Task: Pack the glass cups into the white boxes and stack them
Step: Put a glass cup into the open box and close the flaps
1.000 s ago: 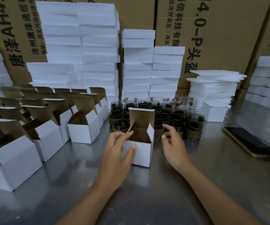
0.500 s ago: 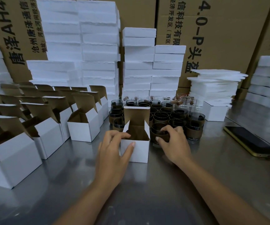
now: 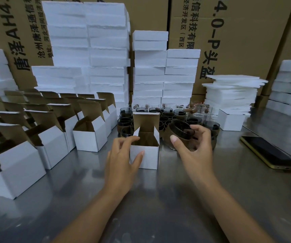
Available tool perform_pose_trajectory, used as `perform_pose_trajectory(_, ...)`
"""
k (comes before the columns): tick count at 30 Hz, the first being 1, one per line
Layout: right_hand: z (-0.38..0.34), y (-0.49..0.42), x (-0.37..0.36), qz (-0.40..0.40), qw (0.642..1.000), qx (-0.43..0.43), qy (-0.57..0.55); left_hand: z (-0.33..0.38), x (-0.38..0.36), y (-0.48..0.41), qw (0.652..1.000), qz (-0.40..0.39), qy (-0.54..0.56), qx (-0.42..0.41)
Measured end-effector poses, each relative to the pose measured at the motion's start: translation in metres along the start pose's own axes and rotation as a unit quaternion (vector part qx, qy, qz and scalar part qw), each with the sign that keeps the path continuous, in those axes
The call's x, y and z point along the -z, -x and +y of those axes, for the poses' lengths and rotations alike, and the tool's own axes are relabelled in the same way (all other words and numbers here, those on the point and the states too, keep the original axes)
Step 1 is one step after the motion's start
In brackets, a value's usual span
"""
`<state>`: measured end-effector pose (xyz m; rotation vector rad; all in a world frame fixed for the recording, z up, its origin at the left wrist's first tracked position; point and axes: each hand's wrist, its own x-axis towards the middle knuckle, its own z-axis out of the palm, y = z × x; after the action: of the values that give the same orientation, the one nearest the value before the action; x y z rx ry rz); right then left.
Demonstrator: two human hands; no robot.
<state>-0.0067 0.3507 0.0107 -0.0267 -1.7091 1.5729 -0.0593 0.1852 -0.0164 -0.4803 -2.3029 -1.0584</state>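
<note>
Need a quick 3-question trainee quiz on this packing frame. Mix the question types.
1. Fill in: the phone lies to the ___ of the cups.
2. True or false: the right hand grips a tilted cup.
3. Pick one: the left hand holds A) the open box, B) the tilted cup, C) the phone.

Key: 1 right; 2 true; 3 A.
</note>
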Motion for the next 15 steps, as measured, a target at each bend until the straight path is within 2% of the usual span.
perform_pose_trajectory(4,-0.006,0.012,-0.010,-0.059,0.994,-0.052,-0.072,0.008,0.007,0.004,0.991,0.079,0.102,-0.036)
perform_pose_trajectory(6,-0.006,0.017,-0.015,-0.089,0.991,-0.062,-0.075,0.011,0.011,0.008,0.983,0.032,0.181,-0.024)
perform_pose_trajectory(9,-0.005,0.022,-0.020,-0.117,0.988,-0.074,-0.075,0.012,0.014,0.014,0.954,-0.104,0.280,0.003)
perform_pose_trajectory(11,-0.004,0.025,-0.022,-0.122,0.988,-0.074,-0.066,0.012,0.013,0.017,0.933,-0.164,0.319,0.020)
perform_pose_trajectory(15,-0.003,0.027,-0.024,-0.118,0.990,-0.059,-0.052,0.013,0.011,0.016,0.920,-0.180,0.348,0.030)
